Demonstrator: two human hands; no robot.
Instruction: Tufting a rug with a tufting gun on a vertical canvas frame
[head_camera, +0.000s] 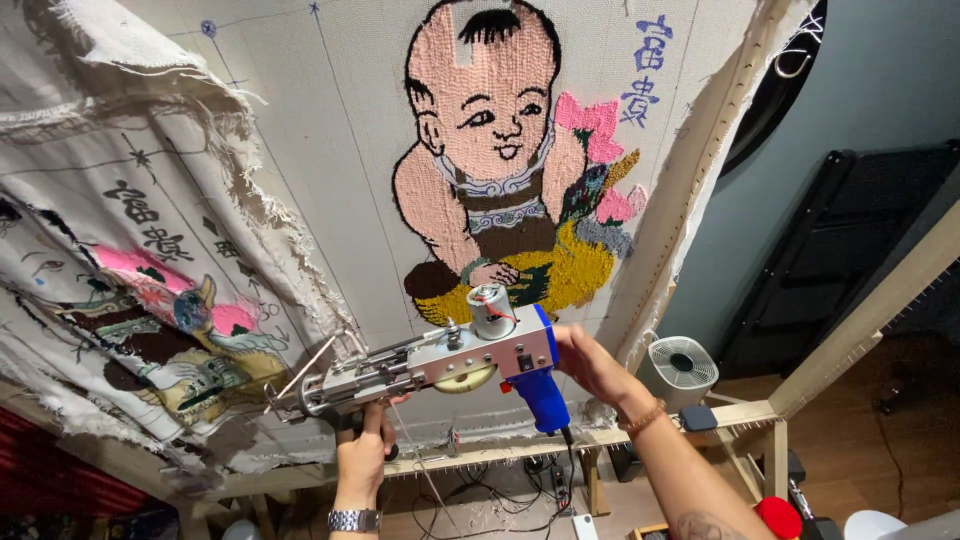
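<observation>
A big wooden frame (700, 150) stands up from the floor and holds a pale cloth (340, 150) pulled tight across it. Sewn into the cloth is a yarn picture (500, 170) of a pink child with flowers and a yellow patch. On the brown wooden floor (860, 470) sit a small white fan (680, 370) and some dark cables (480, 495).
</observation>
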